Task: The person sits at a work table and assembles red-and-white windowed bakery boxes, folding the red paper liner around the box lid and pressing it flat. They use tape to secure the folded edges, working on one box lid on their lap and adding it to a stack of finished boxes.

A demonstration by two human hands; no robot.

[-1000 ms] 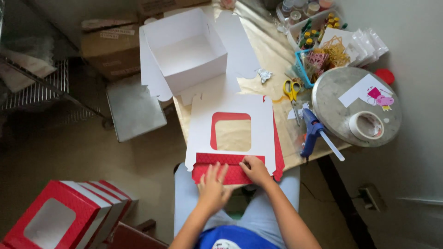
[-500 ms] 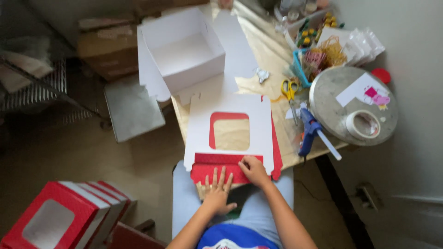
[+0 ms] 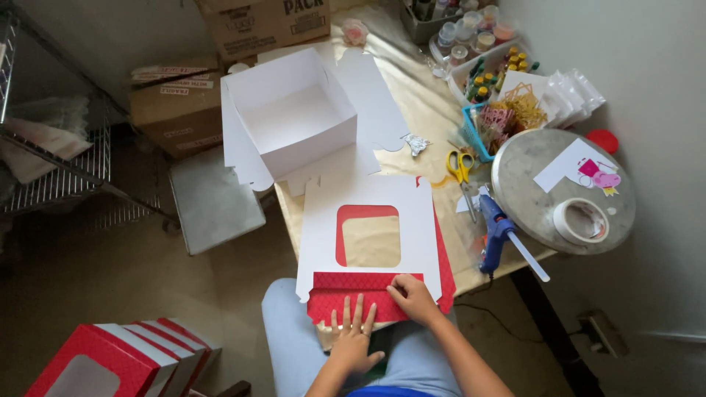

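Where it lies at the near edge of the counter [image 3: 412, 125], the flat white cardboard box blank with a square window and red patterned flap [image 3: 368, 239] is item one: its red flap is folded up toward you over the counter's lip, above your lap.

Your left hand [image 3: 353, 340] rests flat on the red flap, fingers spread, grip open, pressing rather than holding.

Your right hand [image 3: 413, 299] sits just beside it on the flap's fold line, fingers curled down onto the card; its grip clasps nothing that shows.

Behind the blank: an assembled open white cardboard box [image 3: 294, 117], upright, touching the blank's far edge.

To your right: yellow-handled scissors [image 3: 461, 170], then a blue glue gun [image 3: 497, 234] near the counter's edge.

Further right: a round grey metal tray [image 3: 537, 213] carrying a roll of white tape [image 3: 581, 220] and paper cut-outs.

Far corner: a blue plastic basket of craft bits [image 3: 491, 125] and small paint pots.

On the floor, lower left: a row of finished red window boxes [image 3: 125, 360]. Beyond, brown cardboard cartons [image 3: 176, 103] beside a wire shelf [image 3: 51, 162].
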